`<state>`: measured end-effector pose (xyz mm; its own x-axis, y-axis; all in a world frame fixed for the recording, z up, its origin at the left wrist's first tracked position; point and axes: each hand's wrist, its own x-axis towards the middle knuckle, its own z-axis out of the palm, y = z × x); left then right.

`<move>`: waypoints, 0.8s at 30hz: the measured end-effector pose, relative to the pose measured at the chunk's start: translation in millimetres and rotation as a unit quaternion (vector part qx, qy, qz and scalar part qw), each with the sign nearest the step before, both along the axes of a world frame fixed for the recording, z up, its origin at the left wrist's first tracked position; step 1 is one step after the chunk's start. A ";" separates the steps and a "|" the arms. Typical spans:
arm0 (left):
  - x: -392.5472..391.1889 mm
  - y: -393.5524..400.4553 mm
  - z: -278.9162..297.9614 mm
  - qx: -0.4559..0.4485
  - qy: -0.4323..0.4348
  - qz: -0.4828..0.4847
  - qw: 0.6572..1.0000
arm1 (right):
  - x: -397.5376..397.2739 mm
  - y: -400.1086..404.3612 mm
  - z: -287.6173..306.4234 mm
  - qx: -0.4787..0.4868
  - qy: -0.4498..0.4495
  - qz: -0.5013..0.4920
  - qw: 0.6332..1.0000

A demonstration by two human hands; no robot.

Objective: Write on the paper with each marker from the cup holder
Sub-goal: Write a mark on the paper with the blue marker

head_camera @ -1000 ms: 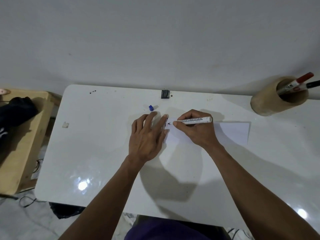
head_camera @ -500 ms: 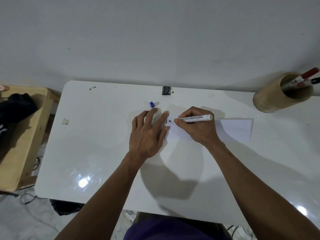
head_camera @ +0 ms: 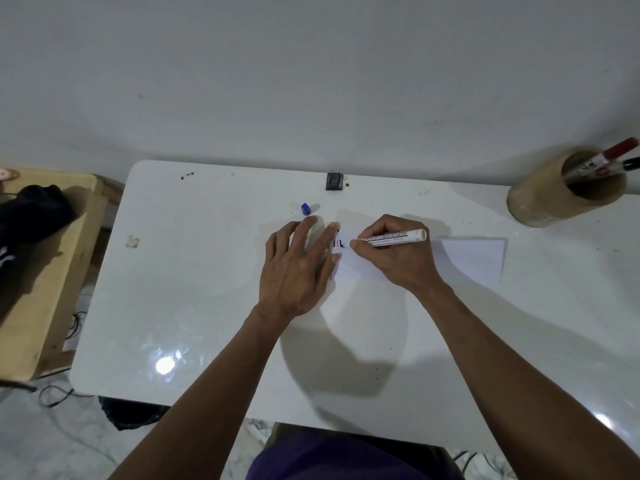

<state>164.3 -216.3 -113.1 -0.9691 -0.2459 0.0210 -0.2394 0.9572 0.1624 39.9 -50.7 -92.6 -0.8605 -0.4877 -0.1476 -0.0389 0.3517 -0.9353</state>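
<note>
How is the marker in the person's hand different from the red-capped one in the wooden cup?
The marker in hand is uncapped and lies nearly flat, tip on the paper, gripped by the right hand. The red-capped marker wears its cap and leans idle in the cup holder. Both have white printed barrels.

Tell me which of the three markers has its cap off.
The white-barrelled marker gripped in the right hand, tip on the paper. The red-capped marker and black-capped marker stand in the cup holder.
</note>
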 end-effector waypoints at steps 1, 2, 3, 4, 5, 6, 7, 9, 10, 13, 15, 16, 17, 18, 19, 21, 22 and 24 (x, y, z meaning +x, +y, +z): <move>-0.1 0.2 0.3 0.002 -0.002 0.000 1.000 | 0.0 -0.4 1.2 0.000 -0.002 0.001 1.000; -0.1 0.4 0.8 0.004 -0.004 0.001 1.000 | -0.3 -1.0 2.9 -0.002 -0.007 0.000 1.000; -0.1 0.4 1.4 0.007 -0.005 0.001 1.000 | -0.6 -1.5 5.7 -0.008 -0.017 -0.005 1.000; 0.2 0.4 2.5 0.011 -0.007 0.001 1.000 | -1.3 -1.8 9.4 -0.019 -0.034 -0.015 0.999; 0.3 0.4 4.3 0.018 -0.010 0.001 1.000 | -2.4 -2.0 14.0 -0.037 -0.055 -0.029 0.997; 0.6 0.4 6.1 0.028 -0.012 0.000 1.000 | -3.4 -1.7 19.7 -0.060 -0.077 -0.043 0.994; 1.3 0.3 8.6 0.042 -0.013 -0.001 0.999 | -4.2 -1.1 26.2 -0.087 -0.098 -0.058 0.990; 3.3 -1.2 13.7 0.082 -0.002 0.006 0.997 | -4.5 0.9 40.9 -0.140 -0.133 -0.086 0.977; 4.5 -2.7 17.2 0.109 0.011 0.019 0.994 | -3.8 2.4 48.3 -0.163 -0.145 -0.099 0.971; 4.0 -10.6 31.4 0.168 0.060 0.089 0.980 | 1.5 8.8 67.0 -0.208 -0.163 -0.116 0.958; -3.1 -19.6 42.0 0.166 0.074 0.122 0.976 | 7.1 14.5 74.7 -0.217 -0.162 -0.122 0.955; -9.2 -24.7 46.6 0.159 0.076 0.128 0.976 | 10.1 17.3 77.2 -0.222 -0.164 -0.130 0.952; -16.4 -29.4 51.4 0.153 0.072 0.123 0.978 | 12.7 19.9 78.8 -0.227 -0.167 -0.138 0.950; -24.3 -33.2 56.3 0.147 0.056 0.112 0.981 | 15.2 21.9 80.3 -0.231 -0.171 -0.146 0.947; -32.8 -36.3 60.7 0.143 0.029 0.098 0.984 | 17.5 23.6 81.4 -0.233 -0.173 -0.155 0.944; -47.7 -40.3 65.9 0.124 -0.038 0.079 0.988 | 21.2 25.2 82.9 -0.236 -0.178 -0.177 0.939; -52.4 -41.5 66.9 0.109 -0.063 0.071 0.989 | 22.9 25.8 83.8 -0.235 -0.181 -0.189 0.936; -57.1 -43.5 64.8 0.088 -0.082 0.060 0.991 | 24.9 26.8 85.8 -0.232 -0.185 -0.207 0.932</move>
<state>107.1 -259.7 -48.2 -0.9196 -0.3451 -0.1878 -0.3863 0.8809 0.2733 64.8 -23.9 -6.8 -0.9211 -0.2095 -0.3281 0.3663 -0.1808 -0.9128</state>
